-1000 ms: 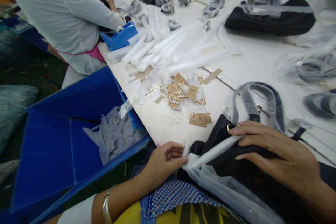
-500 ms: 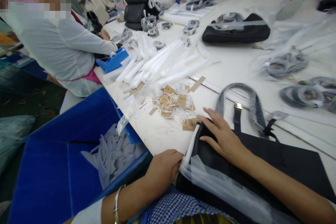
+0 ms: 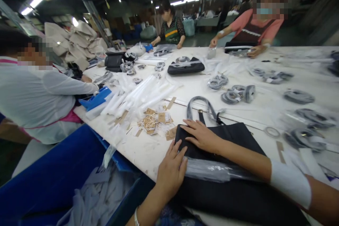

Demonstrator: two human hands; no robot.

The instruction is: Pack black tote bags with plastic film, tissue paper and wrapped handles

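Note:
A black handbag (image 3: 217,192) lies flat across the table's near edge in front of me. Its handle (image 3: 197,99), wrapped in greyish film, stands up at the far side. Across the bag's middle runs a clear plastic-covered band (image 3: 205,169). My right hand (image 3: 202,137) rests flat on the bag's upper left part, fingers spread. Closer to me, my left hand (image 3: 171,169) lies over the bag's left edge with its fingers stretched out on the black surface. Neither hand grips anything.
Brown tags with white strings (image 3: 155,122) lie just beyond the bag. White plastic rolls (image 3: 143,91) are heaped behind them. A blue bin (image 3: 60,164) holding pale strips (image 3: 96,192) stands left. Wrapped straps (image 3: 238,93) and another black bag (image 3: 186,66) lie further off. Several co-workers surround the table.
My left hand has gone from curled fingers at the bag's edge to spread fingers on it. The white strip along that edge no longer shows. My view has tilted up.

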